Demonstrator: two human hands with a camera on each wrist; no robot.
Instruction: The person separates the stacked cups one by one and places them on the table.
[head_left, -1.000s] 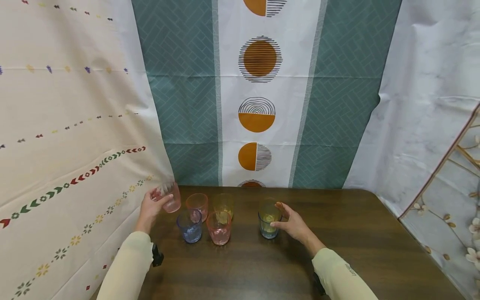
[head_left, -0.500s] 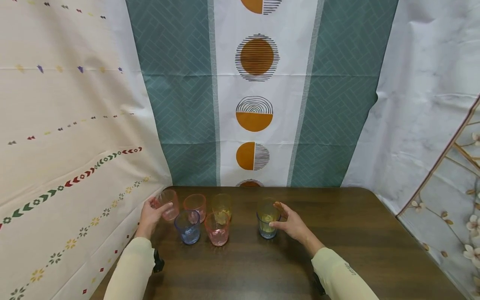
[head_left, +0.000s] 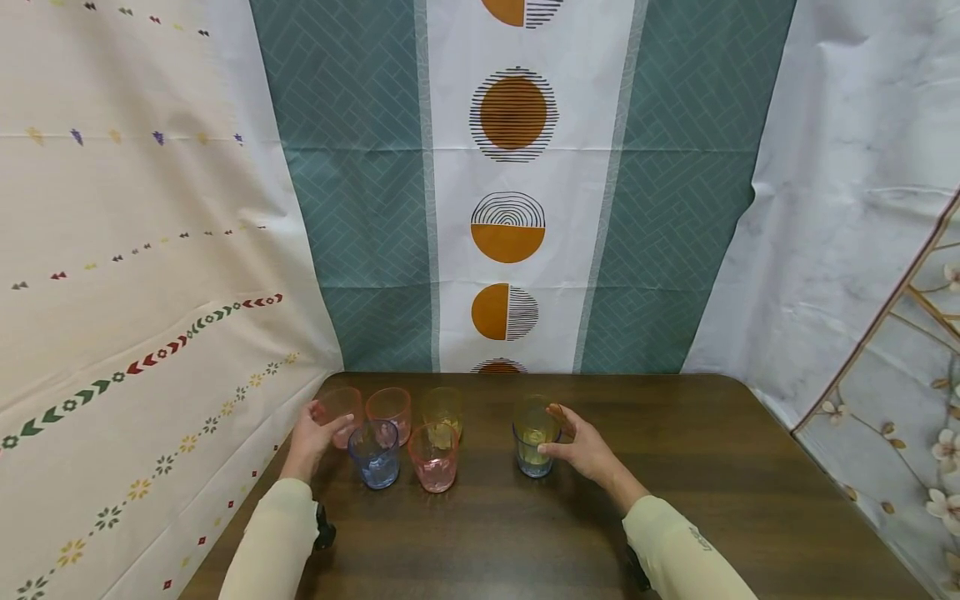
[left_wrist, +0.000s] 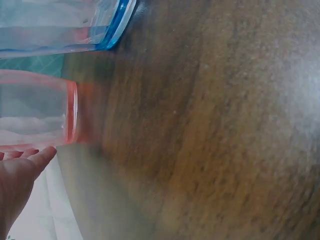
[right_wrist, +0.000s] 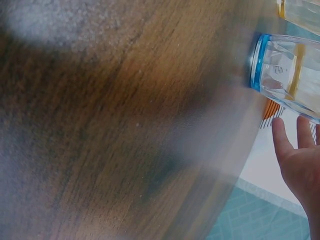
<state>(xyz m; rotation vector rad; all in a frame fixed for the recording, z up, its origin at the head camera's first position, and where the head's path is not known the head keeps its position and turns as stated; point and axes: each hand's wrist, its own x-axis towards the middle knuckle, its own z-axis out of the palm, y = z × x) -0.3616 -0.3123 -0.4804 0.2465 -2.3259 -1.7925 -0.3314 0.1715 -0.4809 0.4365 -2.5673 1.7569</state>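
My left hand (head_left: 307,440) holds a pink glass (head_left: 342,410) at the back left of the table, thumb on its near side. That glass stands upright on the wood in the left wrist view, fingertips (left_wrist: 49,152) against its side. My right hand (head_left: 588,450) grips a yellow glass (head_left: 531,408) between thumb and fingers. The yellow glass sits nested inside a blue glass (head_left: 534,469), whose base is on the table. In the right wrist view, the lower fingers (right_wrist: 281,135) are spread beside the blue glass.
Between the hands stand another blue glass (head_left: 377,467), a second pink glass (head_left: 390,408), a third pink glass (head_left: 435,468) and another yellow glass (head_left: 444,407), close together. Patterned curtains (head_left: 360,183) hang along the back and left edges of the wooden table (head_left: 480,542).
My left hand has lowered the pink glass from a tilt to upright on the table and shifted slightly right beside the others. The right hand and its nested glasses have stayed put.
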